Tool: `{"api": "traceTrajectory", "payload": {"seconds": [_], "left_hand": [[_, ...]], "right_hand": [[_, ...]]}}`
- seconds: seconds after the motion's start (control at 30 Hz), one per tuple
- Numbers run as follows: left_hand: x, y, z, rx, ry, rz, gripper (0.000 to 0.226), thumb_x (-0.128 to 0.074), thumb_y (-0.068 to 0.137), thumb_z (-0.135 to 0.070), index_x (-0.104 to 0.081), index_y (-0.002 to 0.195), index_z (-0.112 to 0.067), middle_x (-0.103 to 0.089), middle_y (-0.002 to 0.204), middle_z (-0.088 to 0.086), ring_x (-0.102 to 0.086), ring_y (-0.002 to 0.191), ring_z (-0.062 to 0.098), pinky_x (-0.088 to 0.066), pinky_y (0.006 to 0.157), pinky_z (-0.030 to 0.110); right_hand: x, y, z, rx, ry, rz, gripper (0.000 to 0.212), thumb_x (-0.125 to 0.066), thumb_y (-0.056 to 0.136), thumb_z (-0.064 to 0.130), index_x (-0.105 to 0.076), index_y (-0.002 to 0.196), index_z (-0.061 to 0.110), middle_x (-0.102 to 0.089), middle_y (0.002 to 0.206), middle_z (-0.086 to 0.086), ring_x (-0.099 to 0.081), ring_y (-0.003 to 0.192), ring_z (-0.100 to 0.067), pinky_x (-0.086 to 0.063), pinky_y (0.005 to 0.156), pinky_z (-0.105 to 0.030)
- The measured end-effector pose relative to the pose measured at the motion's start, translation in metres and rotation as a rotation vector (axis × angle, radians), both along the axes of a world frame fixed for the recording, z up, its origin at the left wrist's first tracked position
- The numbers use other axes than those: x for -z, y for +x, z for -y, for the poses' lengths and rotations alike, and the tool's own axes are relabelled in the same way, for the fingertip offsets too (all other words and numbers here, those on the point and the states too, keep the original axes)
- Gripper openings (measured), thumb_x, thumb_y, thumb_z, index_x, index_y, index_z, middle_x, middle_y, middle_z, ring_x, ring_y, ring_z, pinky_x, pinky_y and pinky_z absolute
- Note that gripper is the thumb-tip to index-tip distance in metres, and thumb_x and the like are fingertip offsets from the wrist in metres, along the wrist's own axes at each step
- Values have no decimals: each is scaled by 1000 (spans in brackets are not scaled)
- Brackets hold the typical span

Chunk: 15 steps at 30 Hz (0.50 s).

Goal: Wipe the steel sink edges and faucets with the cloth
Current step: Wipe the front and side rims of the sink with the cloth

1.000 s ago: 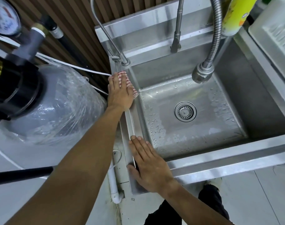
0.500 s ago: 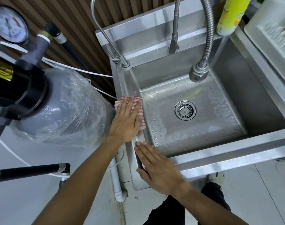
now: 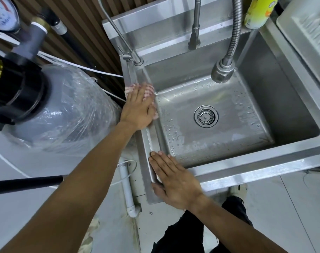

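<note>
On the left rim of the steel sink [image 3: 148, 141], the left hand [image 3: 137, 108] lies flat, fingers straight, pressing the striped cloth [image 3: 146, 89] onto the metal; the cloth is bunched under the palm and shows only past the fingertips and at the thumb side, where motion blur makes its exact outline hard to read. The right hand [image 3: 173, 179], also flat and holding nothing, rests on the near left corner of the same rim, apparently to brace the body. The rim's long axis runs from this near corner away toward the thin gooseneck faucet [image 3: 137, 60], and the left hand's fingers point along it. To wipe well, strokes should follow this axis with steady palm pressure, the cloth kept spread so it also covers the raised outer lip. The flexible spray faucet [image 3: 222, 72] hangs over the wet basin, well apart from both hands.
</note>
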State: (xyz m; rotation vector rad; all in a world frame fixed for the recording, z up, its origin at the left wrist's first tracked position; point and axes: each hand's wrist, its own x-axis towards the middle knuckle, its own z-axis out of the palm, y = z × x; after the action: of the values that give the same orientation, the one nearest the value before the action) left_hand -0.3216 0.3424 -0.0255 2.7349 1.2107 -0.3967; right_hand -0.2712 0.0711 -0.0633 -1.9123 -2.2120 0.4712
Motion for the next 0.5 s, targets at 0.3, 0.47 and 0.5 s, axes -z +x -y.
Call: {"api": "traceTrajectory", "payload": {"seconds": [0.3,0.47,0.5], "left_hand": [[-17,-8,27,218,-58,-208,65,-10,101,-50,-45,149,-23,-12,171,12,5,159,31,-2,129,49],[-21,55,-58,232,135,-486,61,-21,105,-44,-42,154,-15,-26,167,13,-8,157,36,-4,128,48],[-19,65,-67,243,145,-567,61,-21,104,-44,-44,153,-15,-31,165,13,-13,156,36,-5,127,48]], "right_hand": [[-1,1,3,-5,22,1,72,-30,108,52,-17,162,7,-11,171,-10,-6,159,-23,-9,125,-41],[0,2,1,-15,11,-54,72,-26,108,52,-13,163,7,-7,172,-9,-1,159,-22,-7,125,-41],[1,2,1,-13,7,-61,73,-26,107,52,-13,163,7,-7,172,-9,-1,159,-21,-7,126,-41]]}}
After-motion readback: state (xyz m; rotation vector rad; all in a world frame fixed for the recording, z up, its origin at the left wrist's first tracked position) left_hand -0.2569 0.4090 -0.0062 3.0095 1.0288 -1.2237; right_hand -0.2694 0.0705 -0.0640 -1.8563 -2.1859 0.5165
